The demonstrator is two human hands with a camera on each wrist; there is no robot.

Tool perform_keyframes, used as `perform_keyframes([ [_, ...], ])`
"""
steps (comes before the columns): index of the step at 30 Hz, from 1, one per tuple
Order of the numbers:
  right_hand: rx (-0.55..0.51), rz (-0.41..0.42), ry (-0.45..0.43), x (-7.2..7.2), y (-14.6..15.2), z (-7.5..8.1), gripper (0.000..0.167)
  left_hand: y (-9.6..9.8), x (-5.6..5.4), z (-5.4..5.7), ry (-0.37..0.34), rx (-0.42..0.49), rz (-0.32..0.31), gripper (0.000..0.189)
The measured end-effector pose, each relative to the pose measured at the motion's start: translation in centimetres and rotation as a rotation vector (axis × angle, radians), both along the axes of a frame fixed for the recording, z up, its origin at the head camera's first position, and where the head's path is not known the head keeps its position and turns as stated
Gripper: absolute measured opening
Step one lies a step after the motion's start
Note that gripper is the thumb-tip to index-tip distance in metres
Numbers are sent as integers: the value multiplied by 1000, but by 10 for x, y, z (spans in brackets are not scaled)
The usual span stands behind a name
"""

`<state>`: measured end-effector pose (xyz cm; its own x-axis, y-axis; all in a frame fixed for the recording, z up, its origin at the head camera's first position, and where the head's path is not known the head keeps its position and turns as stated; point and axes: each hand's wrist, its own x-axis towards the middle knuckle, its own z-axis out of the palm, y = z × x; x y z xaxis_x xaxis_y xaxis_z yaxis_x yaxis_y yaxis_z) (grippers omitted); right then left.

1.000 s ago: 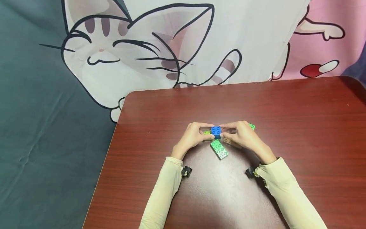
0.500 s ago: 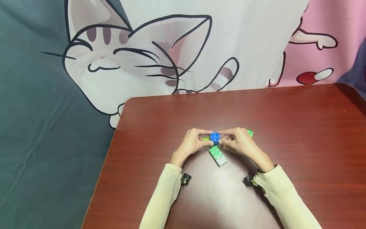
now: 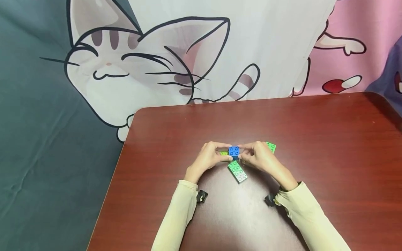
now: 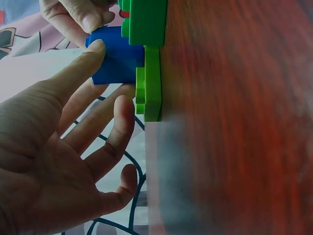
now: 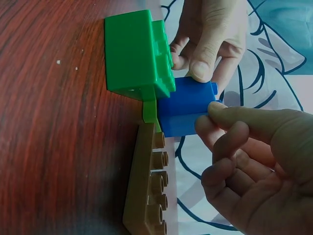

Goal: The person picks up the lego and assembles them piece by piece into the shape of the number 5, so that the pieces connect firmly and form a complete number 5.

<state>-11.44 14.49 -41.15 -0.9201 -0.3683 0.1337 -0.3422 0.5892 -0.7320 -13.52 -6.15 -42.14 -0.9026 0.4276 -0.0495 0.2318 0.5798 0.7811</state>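
Note:
A blue toy brick (image 3: 233, 151) with studs on top is between my two hands. My left hand (image 3: 207, 158) pinches its left side between thumb and fingers, the other fingers spread below in the left wrist view. From the other side, my right hand (image 3: 262, 157) pinches it with thumb and index finger. Under the blue brick lies a thin lime-green brick (image 4: 152, 88); whether the two are pressed fully together I cannot tell. Just in front stands a taller green brick (image 3: 237, 171). A tan brick (image 5: 139, 181) lies beside the lime one, hidden by my right hand in the head view.
Another green brick (image 3: 271, 146) lies behind my right hand. Everything rests on a reddish-brown wooden table (image 3: 314, 150). Beyond its far edge hangs a curtain (image 3: 270, 45) with a cartoon cat. A dark green cloth (image 3: 41, 157) is to the left.
The head view has tilted and shifted slightly, so the scene sits lower and further left. Both hands keep hold of the blue brick, with little visible movement.

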Motion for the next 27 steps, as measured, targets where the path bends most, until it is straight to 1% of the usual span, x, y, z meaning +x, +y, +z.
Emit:
perform_keyframes([
  [4, 2, -2, -1, 0, -1, 4, 29, 0, -1, 2, 0, 11, 0, 41],
  [7, 8, 11, -1, 0, -2, 4, 30, -1, 0, 2, -12, 8, 9, 41],
  [11, 19, 11, 14, 0, -2, 3, 30, -1, 1, 2, -9, 6, 0, 42],
  [17, -11, 46, -14, -4, -2, 4, 32, -4, -1, 5, -3, -15, -6, 41],
  [19, -12, 48, -10, -5, -2, 4, 32, -4, -1, 5, 3, -17, -15, 41],
  [24, 8, 29, 14, -1, 1, 2, 30, -1, -1, 2, 0, 0, -42, 40],
  [27, 13, 25, 14, 2, 2, 2, 28, 2, -1, 1, -10, -6, -49, 40],
])
